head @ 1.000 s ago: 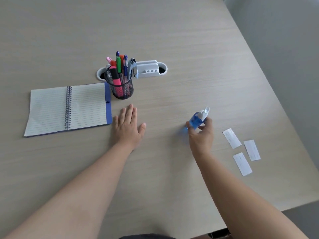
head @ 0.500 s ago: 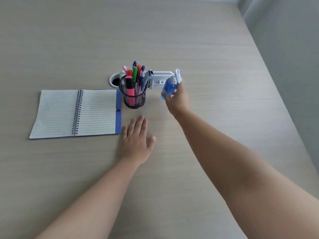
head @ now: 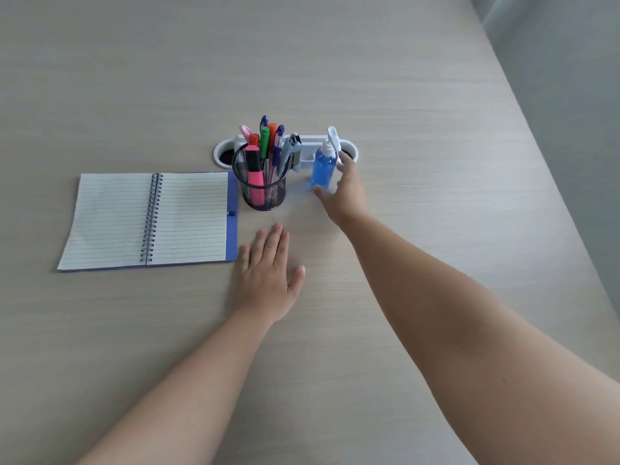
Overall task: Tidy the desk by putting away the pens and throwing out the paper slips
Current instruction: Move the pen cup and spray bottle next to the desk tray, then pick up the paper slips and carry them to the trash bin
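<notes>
Several pens and highlighters (head: pixel 265 146) stand in a black mesh cup (head: pixel 261 193) at the desk's middle. Just right of the cup a blue spray bottle (head: pixel 322 166) with a white nozzle stands upright on the desk. My right hand (head: pixel 344 193) is around it, thumb at its base and fingers on its right side. My left hand (head: pixel 270 273) lies flat on the desk in front of the cup, fingers apart, holding nothing. No paper slips are in view.
An open spiral notebook (head: pixel 151 219) with a blue cover lies left of the cup. A white cable grommet (head: pixel 223 154) with a lid is set into the desk behind the cup and bottle. The desk's right edge (head: pixel 550 203) runs diagonally; grey floor lies beyond.
My right hand has carried the spray bottle from the desk's right side to beside the pen cup and set it upright. The view shifted; the paper slips left the frame. The left hand stayed flat.
</notes>
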Demonstrator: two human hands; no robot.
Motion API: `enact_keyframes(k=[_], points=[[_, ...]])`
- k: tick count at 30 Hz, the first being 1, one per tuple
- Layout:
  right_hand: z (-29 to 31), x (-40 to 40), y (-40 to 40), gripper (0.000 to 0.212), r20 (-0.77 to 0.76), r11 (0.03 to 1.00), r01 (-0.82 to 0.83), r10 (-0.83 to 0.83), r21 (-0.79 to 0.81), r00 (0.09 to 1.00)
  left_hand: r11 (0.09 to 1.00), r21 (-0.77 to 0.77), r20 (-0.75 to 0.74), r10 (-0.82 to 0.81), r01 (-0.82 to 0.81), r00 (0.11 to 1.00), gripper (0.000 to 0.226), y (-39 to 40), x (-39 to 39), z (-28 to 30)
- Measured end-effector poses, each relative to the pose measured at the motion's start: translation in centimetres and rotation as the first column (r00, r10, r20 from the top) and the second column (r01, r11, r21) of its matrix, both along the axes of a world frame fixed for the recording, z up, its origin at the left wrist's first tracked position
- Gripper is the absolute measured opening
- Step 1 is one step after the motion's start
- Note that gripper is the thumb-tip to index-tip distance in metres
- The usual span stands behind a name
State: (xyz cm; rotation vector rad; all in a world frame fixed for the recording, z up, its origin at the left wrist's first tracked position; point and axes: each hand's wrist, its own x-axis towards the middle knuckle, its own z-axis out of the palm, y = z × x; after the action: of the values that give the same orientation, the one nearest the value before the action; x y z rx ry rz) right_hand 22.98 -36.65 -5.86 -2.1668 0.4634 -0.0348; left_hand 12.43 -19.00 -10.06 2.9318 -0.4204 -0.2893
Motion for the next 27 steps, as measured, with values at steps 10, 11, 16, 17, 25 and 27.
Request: enact_keyframes(k=[10,11,16,17,25,27], points=[[1.9,-16.5,-10.1,0.048,-0.055,0.969,0.247,-0.247,0.004,0.967,0.967,-0.256,-0.081,-0.020,-0.002,0.997,0.068,-5.7,-1.4,2.7],[2.4,-18.4,-11.8,0.044,-0.083,0.958,0.287,-0.285,0.009,0.955,0.955,-0.288,-0.081,-0.091,0.064,0.993,0.071,-7.3,-2.1,2.8],[4.0,-26.6,-20.1,0.035,-0.191,0.900,0.421,-0.436,-0.115,0.880,0.908,-0.315,-0.161,-0.340,0.278,0.927,0.078,-15.8,-6.2,3.1],[3.9,-28.0,-21.5,0.036,-0.246,0.903,0.404,-0.429,-0.149,0.869,0.904,-0.302,-0.193,-0.367,0.301,0.910,0.074,-17.4,-7.0,3.3],[3.4,-33.4,-26.7,0.077,-0.536,0.976,-0.001,-0.120,-0.219,0.835,0.906,-0.168,-0.247,-0.420,0.389,0.873,0.081,-26.2,-10.1,4.5],[3.3,-33.0,-27.2,0.081,-0.543,0.968,-0.074,-0.070,-0.239,0.837,0.928,-0.150,-0.236,-0.370,0.342,0.899,0.083,-27.7,-10.4,4.5]])
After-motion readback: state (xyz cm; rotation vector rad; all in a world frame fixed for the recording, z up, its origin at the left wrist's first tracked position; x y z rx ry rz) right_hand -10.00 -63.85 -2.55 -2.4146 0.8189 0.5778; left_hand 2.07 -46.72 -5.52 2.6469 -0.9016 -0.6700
